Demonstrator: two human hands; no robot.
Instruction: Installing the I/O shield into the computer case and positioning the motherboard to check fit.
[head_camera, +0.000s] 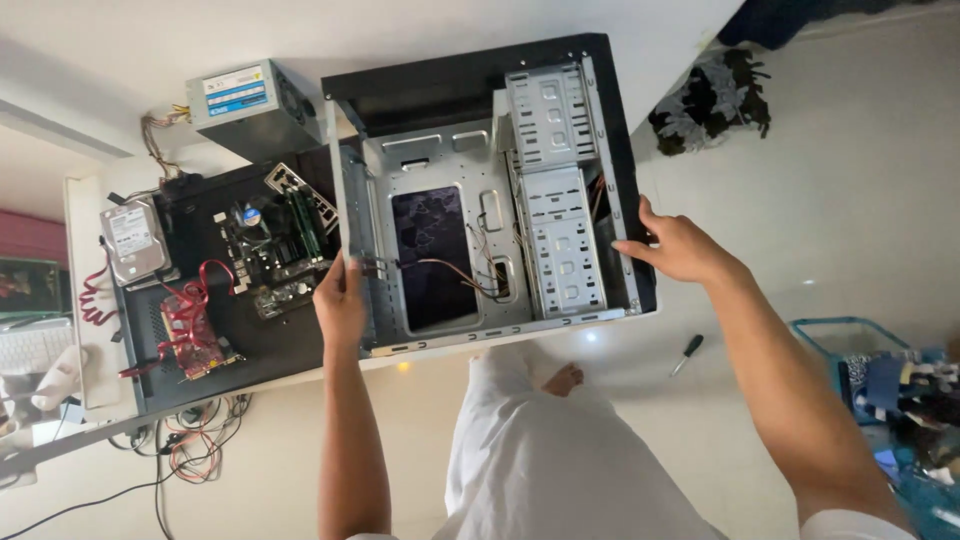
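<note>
The open grey-and-black metal computer case (490, 190) is gripped at nine o'clock by the left hand (341, 298) and at three by the right hand (680, 248); fingers (632, 247) are partly hidden behind its edges.

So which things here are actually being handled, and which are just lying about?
In hand:
- open grey metal computer case, gripped by left hand and right hand

Lying about:
- green motherboard
- silver hard drive
- grey power supply box
- red cables
- black-handled screwdriver on the floor
</note>
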